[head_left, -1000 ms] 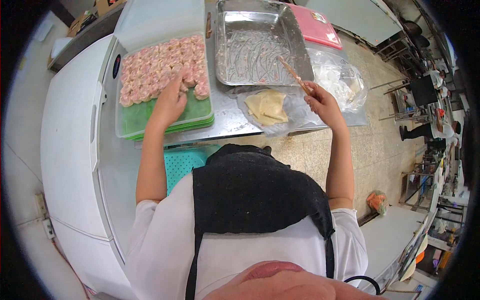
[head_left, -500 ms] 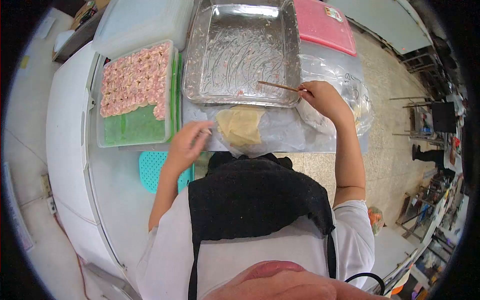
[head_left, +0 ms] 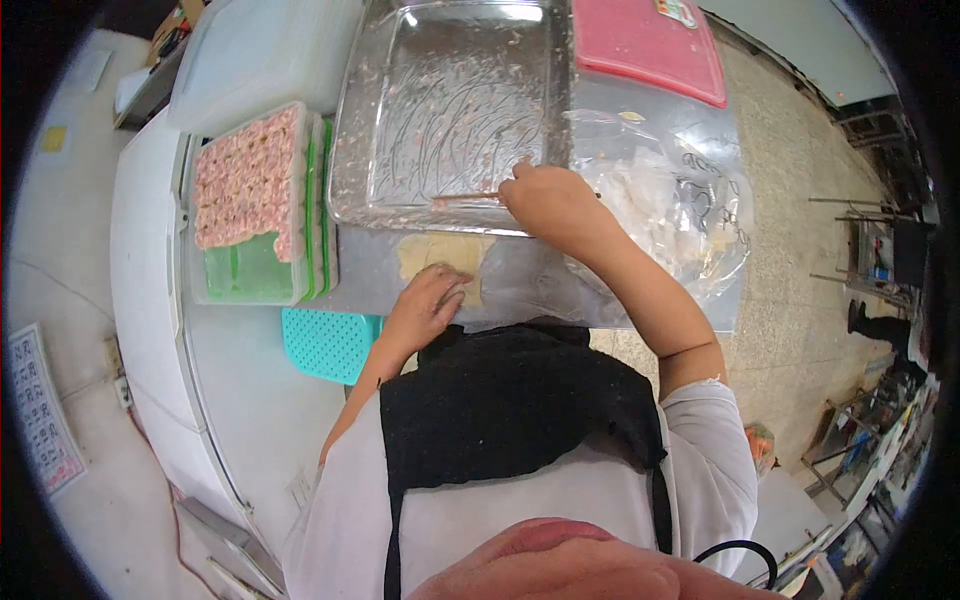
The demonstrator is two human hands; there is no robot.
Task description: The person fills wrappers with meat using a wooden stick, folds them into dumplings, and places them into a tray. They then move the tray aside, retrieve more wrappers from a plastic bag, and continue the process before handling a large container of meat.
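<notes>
Right grip (head_left: 550, 203) clamps a stick (head_left: 466, 197) over the smeared tray (head_left: 455, 120), dumplings (head_left: 245, 180) part-filling a box (head_left: 250, 272).

Even, fairly bright light falls over my work, throwing white glare at 12 o'clock on the far end of the steel pan (head_left: 450, 120). Toward 2 o'clock, small glints break up the clear plastic bag (head_left: 690, 200). My apron (head_left: 520, 410) sinks to near black, with soft shadow on my shirt (head_left: 470, 500) below its edge. The lens bows the white fridge (head_left: 155, 300) at 9 o'clock, darkness rounds off the corners, and clutter (head_left: 870, 430) around 4 o'clock is too smeared for me to make out.
</notes>
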